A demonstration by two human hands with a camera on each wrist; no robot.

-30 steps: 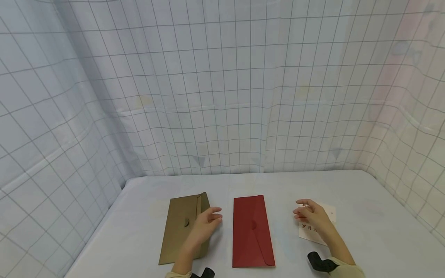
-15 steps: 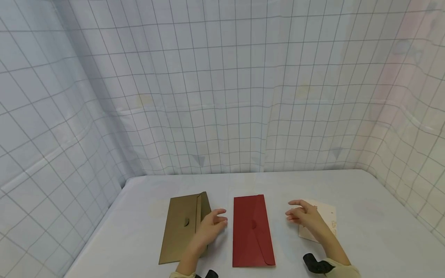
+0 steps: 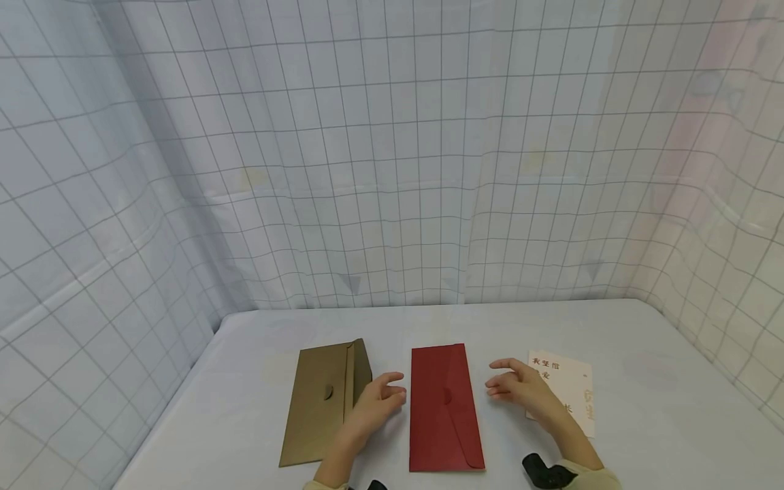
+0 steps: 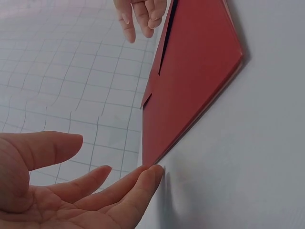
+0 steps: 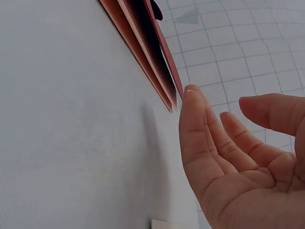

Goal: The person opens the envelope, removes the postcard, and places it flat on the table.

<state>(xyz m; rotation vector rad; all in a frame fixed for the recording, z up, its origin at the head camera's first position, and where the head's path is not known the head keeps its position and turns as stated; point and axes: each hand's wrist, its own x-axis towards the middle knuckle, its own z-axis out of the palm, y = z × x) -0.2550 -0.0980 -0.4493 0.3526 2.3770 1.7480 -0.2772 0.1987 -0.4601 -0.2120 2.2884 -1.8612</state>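
A red envelope (image 3: 444, 415) with a flap lies flat in the middle of the white table, between my two hands. Just left of it is my left hand (image 3: 376, 407), fingers loosely extended and holding nothing; in the left wrist view its fingertips (image 4: 153, 171) appear close to the envelope's edge, and I cannot tell whether they touch. My right hand (image 3: 525, 391) hovers right of the envelope with relaxed fingers and thumb apart, holding nothing. Under and behind that hand lies a cream card (image 3: 572, 388) with printed characters, partly covered by the hand.
An olive-gold envelope (image 3: 315, 408) lies left of my left hand, partly behind the forearm. The white table (image 3: 245, 381) is bounded at the back and sides by a white grid-patterned curtain (image 3: 392, 170). A dark wrist mount (image 3: 545, 471) sits by the right sleeve.
My right hand has moved left, off the card toward the red envelope, uncovering more printed characters. My left hand has shifted slightly right toward the red envelope. The envelopes stay in place.
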